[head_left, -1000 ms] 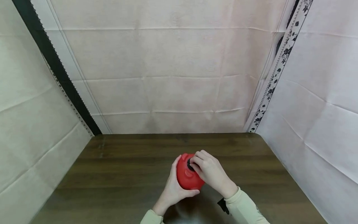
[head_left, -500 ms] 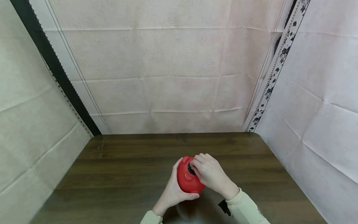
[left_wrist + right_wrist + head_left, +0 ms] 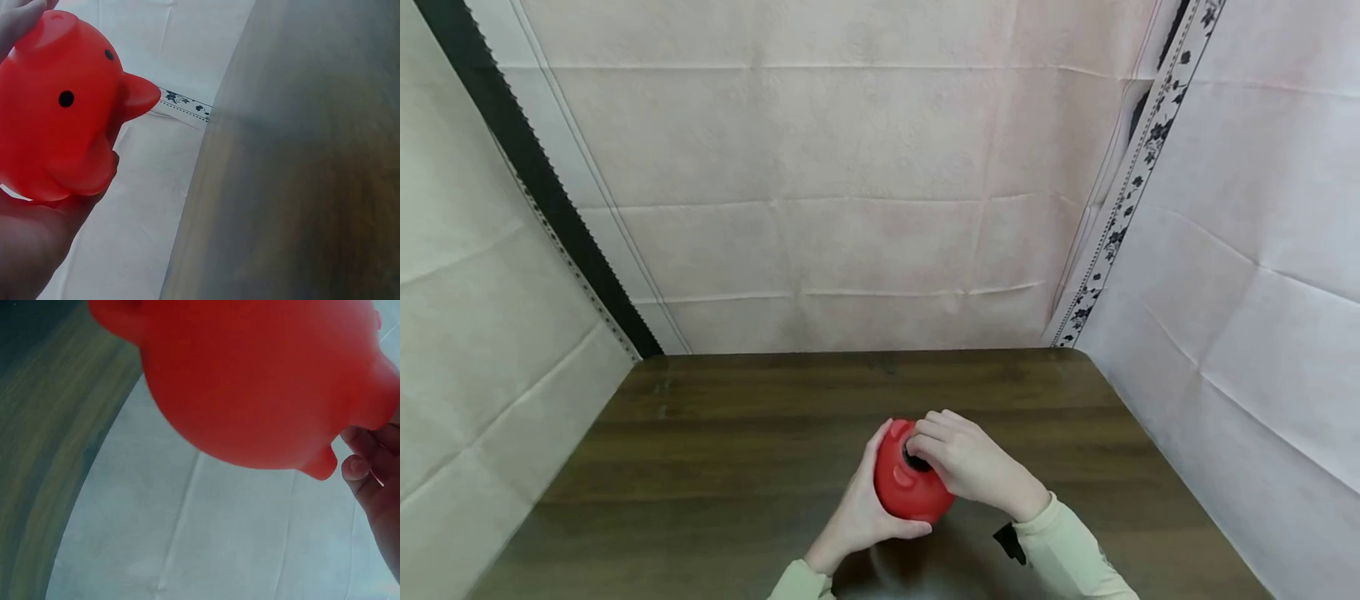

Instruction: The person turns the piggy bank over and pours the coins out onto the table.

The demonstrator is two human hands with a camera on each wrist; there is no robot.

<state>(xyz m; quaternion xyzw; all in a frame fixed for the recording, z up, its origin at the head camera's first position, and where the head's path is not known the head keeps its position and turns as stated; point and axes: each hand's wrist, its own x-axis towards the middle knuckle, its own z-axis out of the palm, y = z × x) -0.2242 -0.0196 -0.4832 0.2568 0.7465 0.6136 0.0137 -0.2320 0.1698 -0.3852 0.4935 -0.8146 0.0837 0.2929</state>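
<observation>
Change: since half a second ago both hands and the toy sit almost in the same place; the right fingers have turned a little over the dark plug, and the whole view has shifted slightly.
Left hand: the left hand [image 3: 862, 510] holds the red piggy bank [image 3: 910, 483] from the side, fingers and thumb curled around its round body.
Right hand: the right hand [image 3: 970, 462] is on top of the toy, its fingertips [image 3: 917, 442] pinching the black plug [image 3: 914, 459] in the red surface.
Toy position: it is lifted above the near middle of the wooden table [image 3: 715, 467], between the two hands.
Toy details: the left wrist view shows black dot marks [image 3: 66, 98] and a pointed ear [image 3: 139, 95].
Inside: I cannot tell if something is in the piggy bank.
Around: pale cloth walls [image 3: 850, 183] stand behind and beside the table.
</observation>
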